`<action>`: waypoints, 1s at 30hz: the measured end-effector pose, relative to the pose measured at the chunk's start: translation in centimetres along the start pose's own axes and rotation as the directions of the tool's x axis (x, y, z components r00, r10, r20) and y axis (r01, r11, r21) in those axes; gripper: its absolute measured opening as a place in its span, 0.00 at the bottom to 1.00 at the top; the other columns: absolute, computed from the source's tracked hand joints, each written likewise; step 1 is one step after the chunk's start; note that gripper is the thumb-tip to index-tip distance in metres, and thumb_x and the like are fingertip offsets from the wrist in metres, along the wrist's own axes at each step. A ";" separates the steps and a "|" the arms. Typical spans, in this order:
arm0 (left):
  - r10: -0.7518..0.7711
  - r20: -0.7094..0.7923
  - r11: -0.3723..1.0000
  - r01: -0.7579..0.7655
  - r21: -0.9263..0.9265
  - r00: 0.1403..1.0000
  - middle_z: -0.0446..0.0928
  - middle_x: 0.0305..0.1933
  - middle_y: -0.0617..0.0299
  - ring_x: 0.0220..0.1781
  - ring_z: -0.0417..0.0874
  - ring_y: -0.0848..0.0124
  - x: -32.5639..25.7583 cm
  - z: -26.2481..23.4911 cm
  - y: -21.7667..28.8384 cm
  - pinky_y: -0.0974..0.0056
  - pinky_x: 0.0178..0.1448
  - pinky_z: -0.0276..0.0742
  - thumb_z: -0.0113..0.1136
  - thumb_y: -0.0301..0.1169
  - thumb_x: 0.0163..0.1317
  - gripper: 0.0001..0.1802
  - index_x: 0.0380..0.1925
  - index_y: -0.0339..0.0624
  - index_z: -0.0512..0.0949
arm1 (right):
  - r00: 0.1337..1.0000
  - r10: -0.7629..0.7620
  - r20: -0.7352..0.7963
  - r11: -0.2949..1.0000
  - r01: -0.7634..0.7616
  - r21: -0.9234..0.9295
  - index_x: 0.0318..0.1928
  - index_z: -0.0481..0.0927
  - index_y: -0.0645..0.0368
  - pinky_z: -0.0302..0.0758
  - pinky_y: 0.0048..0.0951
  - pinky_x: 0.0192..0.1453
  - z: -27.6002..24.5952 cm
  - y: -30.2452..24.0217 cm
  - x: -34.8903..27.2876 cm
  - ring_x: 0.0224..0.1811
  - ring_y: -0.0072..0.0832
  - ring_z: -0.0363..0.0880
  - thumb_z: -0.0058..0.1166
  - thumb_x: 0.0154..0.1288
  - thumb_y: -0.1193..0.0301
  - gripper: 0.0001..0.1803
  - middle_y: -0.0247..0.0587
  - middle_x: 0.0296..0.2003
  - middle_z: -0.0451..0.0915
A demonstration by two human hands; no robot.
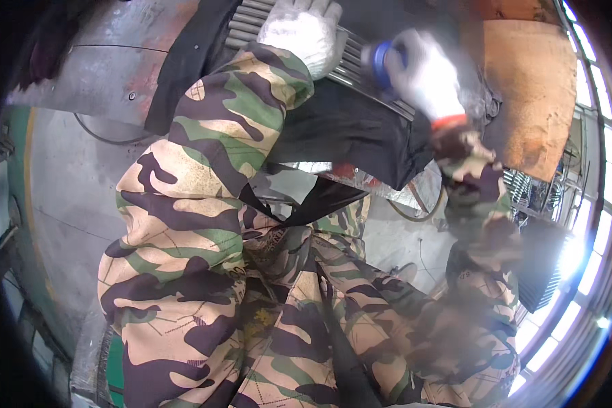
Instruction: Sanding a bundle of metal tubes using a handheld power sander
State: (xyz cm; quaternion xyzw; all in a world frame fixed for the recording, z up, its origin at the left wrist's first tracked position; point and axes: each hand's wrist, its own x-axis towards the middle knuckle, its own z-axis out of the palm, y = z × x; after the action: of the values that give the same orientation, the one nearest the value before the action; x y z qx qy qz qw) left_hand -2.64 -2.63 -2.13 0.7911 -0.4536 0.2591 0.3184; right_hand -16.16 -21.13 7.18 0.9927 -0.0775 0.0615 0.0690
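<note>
My left hand, in a white glove, lies flat with its fingers stretched across a row of thin metal rods. The rods are side by side on a black cloth. My right hand, in a white glove with an orange-red cuff, is smeared by motion. Its fingers close around a blue round thing with a paler end, held over the right part of the rods. Blur hides what kind of thing it is.
A metal work table reaches to the left under the cloth. To the right stands a rusty orange-brown board. Beyond it are stacked metal rods. A dark cable loops below the table's left edge.
</note>
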 end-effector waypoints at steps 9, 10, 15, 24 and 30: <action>-0.027 0.047 0.999 0.028 -0.019 0.999 0.83 0.62 0.36 0.69 0.79 0.39 -0.8 -0.7 0.7 0.38 0.80 0.66 0.65 0.41 0.64 0.28 0.57 0.29 0.83 | 0.998 0.059 -0.021 0.997 -0.060 -0.058 0.50 0.85 0.51 0.84 0.56 0.54 0.6 1.0 1.1 0.51 0.56 0.86 0.57 0.69 0.58 0.16 0.55 0.46 0.85; -0.022 0.033 1.000 0.022 0.002 0.999 0.83 0.62 0.36 0.69 0.79 0.39 -0.6 -1.1 0.7 0.38 0.80 0.66 0.65 0.41 0.64 0.28 0.57 0.29 0.83 | 1.000 0.014 -0.013 0.999 -0.014 -0.032 0.49 0.85 0.51 0.85 0.56 0.53 -0.2 0.1 0.0 0.50 0.56 0.86 0.58 0.68 0.58 0.15 0.54 0.45 0.85; 0.001 0.061 1.000 -0.002 0.007 0.998 0.83 0.62 0.36 0.69 0.79 0.39 -0.2 -1.1 0.6 0.38 0.80 0.65 0.65 0.40 0.64 0.28 0.56 0.29 0.83 | 1.000 -0.024 -0.012 1.000 0.024 -0.020 0.48 0.85 0.52 0.85 0.55 0.53 -0.5 -1.3 -0.6 0.49 0.54 0.86 0.57 0.69 0.58 0.15 0.53 0.44 0.84; 0.056 0.215 0.989 -0.084 0.122 0.975 0.82 0.60 0.50 0.67 0.79 0.51 -0.9 -1.1 0.8 0.47 0.73 0.71 0.65 0.40 0.68 0.22 0.57 0.38 0.82 | 0.990 -0.084 -0.111 0.994 0.091 0.059 0.46 0.85 0.55 0.86 0.56 0.47 0.7 -2.6 -2.8 0.45 0.56 0.87 0.58 0.67 0.60 0.14 0.55 0.42 0.84; 0.123 0.220 0.984 -0.148 0.100 0.968 0.82 0.57 0.50 0.63 0.80 0.49 0.1 -0.6 0.4 0.45 0.70 0.72 0.63 0.40 0.67 0.22 0.56 0.38 0.81 | 0.969 0.094 -0.230 0.996 -0.094 0.013 0.34 0.85 0.60 0.86 0.53 0.41 -0.3 -0.9 0.6 0.37 0.55 0.88 0.58 0.63 0.67 0.09 0.55 0.33 0.86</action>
State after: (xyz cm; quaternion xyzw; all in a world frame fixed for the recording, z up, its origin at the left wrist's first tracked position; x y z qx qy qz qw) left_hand -2.99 -2.39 -1.57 0.7986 -0.5223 0.2197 0.2030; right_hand -15.43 -20.32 7.47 0.9742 -0.1158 0.1794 0.0736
